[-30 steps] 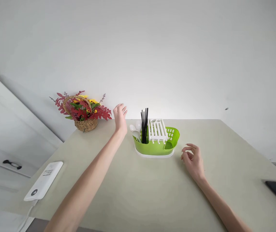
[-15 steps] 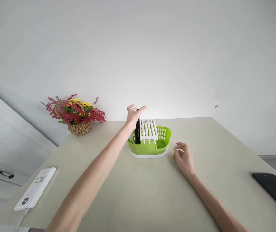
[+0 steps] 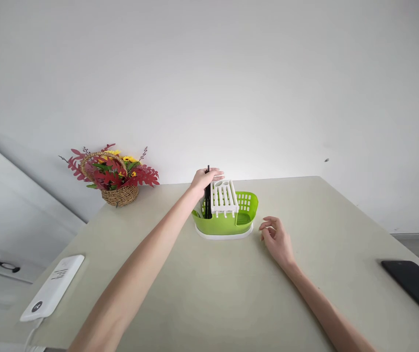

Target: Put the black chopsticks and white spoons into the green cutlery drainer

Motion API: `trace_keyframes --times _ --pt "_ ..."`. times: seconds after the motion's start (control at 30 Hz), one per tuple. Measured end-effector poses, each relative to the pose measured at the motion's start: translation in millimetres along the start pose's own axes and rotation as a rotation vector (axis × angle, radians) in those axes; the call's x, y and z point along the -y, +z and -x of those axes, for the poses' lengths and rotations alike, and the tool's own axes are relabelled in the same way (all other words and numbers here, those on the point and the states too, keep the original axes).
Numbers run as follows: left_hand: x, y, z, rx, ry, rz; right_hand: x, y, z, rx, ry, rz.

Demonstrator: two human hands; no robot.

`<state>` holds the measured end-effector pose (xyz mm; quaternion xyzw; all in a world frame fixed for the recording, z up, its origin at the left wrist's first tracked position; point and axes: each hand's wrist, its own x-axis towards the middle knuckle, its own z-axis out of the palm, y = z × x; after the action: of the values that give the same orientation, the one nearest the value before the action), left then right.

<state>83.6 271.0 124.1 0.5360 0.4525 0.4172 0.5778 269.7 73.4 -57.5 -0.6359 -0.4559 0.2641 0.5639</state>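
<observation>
A green plastic basket (image 3: 214, 226) with a white base stands near the back of the table. A white slotted rack (image 3: 224, 198) sits across its top. Several black chopsticks (image 3: 208, 195) stand upright at its left end. My left hand (image 3: 202, 179) is up at the tops of the chopsticks, touching or just behind them. Its fingers stretch to the right above the rack and do not wrap round anything that I can see. My right hand (image 3: 278, 242) rests on the table just right of the basket, fingers loosely bent and apart, holding nothing.
A wicker basket of artificial flowers (image 3: 120, 195) stands at the back left against the wall. A white power bank (image 3: 53, 288) with a cable lies at the left edge, and a black phone (image 3: 416, 286) at the right edge. A white cabinet (image 3: 7, 220) adjoins the left side.
My left hand has lowered slightly, and its fingers have swung from pointing up to pointing right behind the chopsticks. The right hand stays in place; the view has shifted a little.
</observation>
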Motion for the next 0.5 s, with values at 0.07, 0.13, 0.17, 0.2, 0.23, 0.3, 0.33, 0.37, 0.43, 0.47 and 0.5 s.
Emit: trace_keyframes --times 0.07,0.13,0.17,0.2,0.23,0.3,0.33,0.37,0.43,0.47,0.5 --pt "2 0.2 1 0.015 0.013 -0.020 -1 0 0 0.004 -0.001 0.000" --pt "4 0.6 2 0.029 0.030 -0.036 -3 0 0 0.006 -0.004 -0.001" --pt "5 0.8 2 0.032 0.049 -0.048 -3 0 0 0.007 -0.006 0.000" --pt "6 1.1 4 0.032 0.077 -0.066 -4 0 0 0.007 -0.008 0.001" --pt "7 1.4 5 0.026 0.112 -0.089 -4 0 0 0.006 -0.009 0.001" --pt "9 2.1 10 -0.008 0.187 -0.151 -4 0 0 0.005 -0.009 0.005" --pt "10 2.4 13 -0.028 0.219 -0.180 -4 0 0 0.006 -0.008 0.007" --pt "10 2.5 17 -0.045 0.245 -0.203 -4 0 0 0.006 -0.008 0.008" --pt "11 2.1 23 -0.064 0.296 -0.236 -4 0 0 0.009 -0.010 0.008" --pt "11 1.4 26 -0.066 0.327 -0.245 -4 0 0 0.011 -0.012 0.006" --pt "11 0.4 28 -0.067 0.359 -0.249 -4 0 0 0.014 -0.014 0.001"
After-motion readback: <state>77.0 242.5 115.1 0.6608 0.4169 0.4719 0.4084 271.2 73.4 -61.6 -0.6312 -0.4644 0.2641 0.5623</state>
